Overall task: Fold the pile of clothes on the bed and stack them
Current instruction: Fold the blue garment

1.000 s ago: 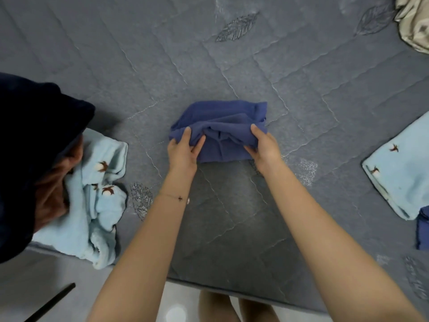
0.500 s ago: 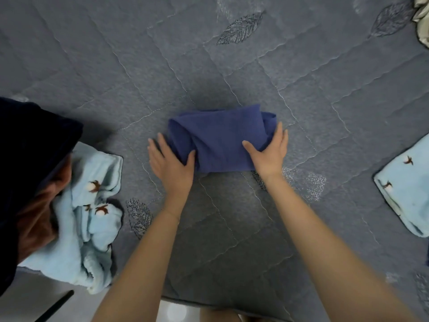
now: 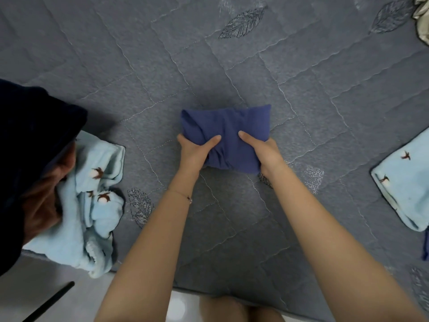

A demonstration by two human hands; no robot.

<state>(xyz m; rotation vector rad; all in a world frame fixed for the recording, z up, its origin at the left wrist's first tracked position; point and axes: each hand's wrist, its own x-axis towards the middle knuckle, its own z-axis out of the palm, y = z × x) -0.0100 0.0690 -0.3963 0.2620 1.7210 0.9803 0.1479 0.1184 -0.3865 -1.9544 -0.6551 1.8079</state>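
The navy garment (image 3: 226,133) lies in a compact folded bundle in the middle of the grey quilted bedcover (image 3: 301,77), well apart from the other clothes. Both hands grasp it along its near edge. The left hand (image 3: 193,152) takes the near left corner and the right hand (image 3: 264,151) the near right corner. Each thumb lies across the top while the other fingers wrap under the cloth, out of sight. Taking both corners at once looks meant to keep the layers from slipping apart, so the bundle can be lifted or turned as one piece.

A crumpled pale blue printed garment (image 3: 92,201) sits at the near left edge of the bed, unfolded and probably waiting its turn. A flat pale blue folded piece (image 3: 406,182) rests at the right, with a strip of dark blue cloth (image 3: 426,245) just near of it. This is likely where the stack is forming, so the navy bundle probably goes that way. A beige cloth (image 3: 421,17) shows at the far right corner.
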